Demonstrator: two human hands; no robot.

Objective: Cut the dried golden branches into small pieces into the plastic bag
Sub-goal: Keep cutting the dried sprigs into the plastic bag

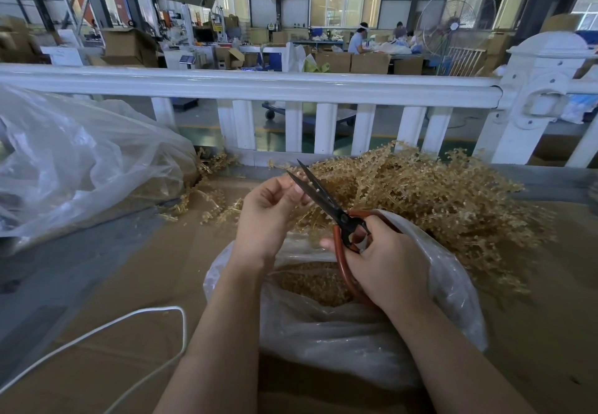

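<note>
Two hands, R hand (388, 261) gripping scissors (326, 203), blades apparently open

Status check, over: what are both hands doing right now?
Right hand grips red-handled black scissors, blades open. Left hand pinches a golden sprig at the blades. Clear plastic bag below. Nothing in the way.

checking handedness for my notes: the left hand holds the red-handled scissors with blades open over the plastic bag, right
Not quite. In the head view the right hand holds the red-handled scissors, blades open, over the plastic bag; the left hand pinches a golden sprig at the blades.
</note>
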